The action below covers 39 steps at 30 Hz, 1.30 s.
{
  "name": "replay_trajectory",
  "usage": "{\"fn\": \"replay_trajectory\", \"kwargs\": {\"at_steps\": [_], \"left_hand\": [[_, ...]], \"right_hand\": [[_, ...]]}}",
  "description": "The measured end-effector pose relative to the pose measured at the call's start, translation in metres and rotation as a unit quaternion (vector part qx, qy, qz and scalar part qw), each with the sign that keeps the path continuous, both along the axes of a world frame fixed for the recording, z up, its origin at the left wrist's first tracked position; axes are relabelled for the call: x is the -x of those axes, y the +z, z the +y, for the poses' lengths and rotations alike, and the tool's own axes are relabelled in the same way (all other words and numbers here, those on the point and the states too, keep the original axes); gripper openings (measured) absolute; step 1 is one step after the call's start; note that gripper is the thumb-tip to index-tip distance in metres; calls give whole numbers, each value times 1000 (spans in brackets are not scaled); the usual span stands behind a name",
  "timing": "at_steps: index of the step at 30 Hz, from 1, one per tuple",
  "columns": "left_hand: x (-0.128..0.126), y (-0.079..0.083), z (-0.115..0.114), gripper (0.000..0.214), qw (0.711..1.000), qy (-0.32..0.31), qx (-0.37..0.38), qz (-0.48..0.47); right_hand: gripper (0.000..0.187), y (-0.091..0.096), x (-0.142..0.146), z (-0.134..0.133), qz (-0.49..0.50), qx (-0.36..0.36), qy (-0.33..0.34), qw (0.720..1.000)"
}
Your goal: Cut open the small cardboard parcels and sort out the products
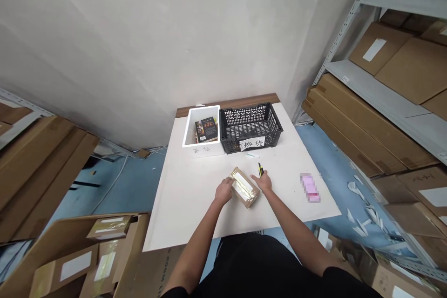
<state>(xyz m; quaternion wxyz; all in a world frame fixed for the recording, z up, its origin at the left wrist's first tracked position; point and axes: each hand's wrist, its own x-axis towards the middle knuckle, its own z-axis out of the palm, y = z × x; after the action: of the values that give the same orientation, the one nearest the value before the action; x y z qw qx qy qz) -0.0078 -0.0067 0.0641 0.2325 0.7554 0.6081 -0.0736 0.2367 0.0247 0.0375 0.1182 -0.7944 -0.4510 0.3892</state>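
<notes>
A small cardboard box (243, 187), wrapped in shiny tape with a white label on top, lies slanted on the white table (181, 205). Its left side is gripped by my left hand (224, 191), whose fingertips are partly hidden at the box's edge. To the right of the box, my right hand (264, 180) is closed round a yellow-and-black utility knife (260, 168) that points away from me. That hand's thumb reaches toward the box; whether it touches is hard to tell.
Behind the box stand a white foam box (186, 135) holding books (206, 129) and a black plastic crate (251, 138). A blurred pink item (310, 188) lies at the table's right. Shelves with cartons (370, 125) flank the table, and a large carton of parcels (139, 237) stands lower left.
</notes>
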Motion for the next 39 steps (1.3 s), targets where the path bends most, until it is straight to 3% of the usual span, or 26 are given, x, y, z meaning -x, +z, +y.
{"fn": "replay_trajectory", "kwargs": {"at_steps": [3, 5, 7, 10, 14, 17, 22, 27, 32, 39], "left_hand": [[-10, -12, 3, 91, 991, -129, 28, -4], [-18, -23, 4, 97, 986, -161, 44, 10], [-25, -32, 6, 98, 990, -133, 36, 37], [-35, -43, 11, 91, 996, -32, -2, 84], [-43, -52, 19, 85, 989, 72, -33, 123], [-42, -56, 23, 81, 989, 81, -27, 119], [-40, -59, 26, 82, 989, 82, -18, 120], [-40, -61, 27, 80, 990, 78, -17, 119], [-42, -60, 33, 83, 990, 81, -1, 112], [-43, -63, 41, 82, 990, 69, 22, 118]], "right_hand": [[70, -15, -6, -31, -20, 38, 65, 997], [68, -21, -7, -39, -28, 40, 81, 996], [68, -23, -8, -33, -36, 29, 64, 997], [55, -17, -14, -15, -38, 8, 25, 999], [38, -14, -25, -4, 60, 15, 27, 998], [40, -17, -28, -8, 128, 27, 47, 990], [41, -17, -21, 3, 144, 31, 68, 987], [42, -4, -5, 29, 63, 43, 140, 987], [36, 4, 7, 38, -72, 27, 206, 976], [36, 5, 2, 33, -61, 59, 228, 970]]}}
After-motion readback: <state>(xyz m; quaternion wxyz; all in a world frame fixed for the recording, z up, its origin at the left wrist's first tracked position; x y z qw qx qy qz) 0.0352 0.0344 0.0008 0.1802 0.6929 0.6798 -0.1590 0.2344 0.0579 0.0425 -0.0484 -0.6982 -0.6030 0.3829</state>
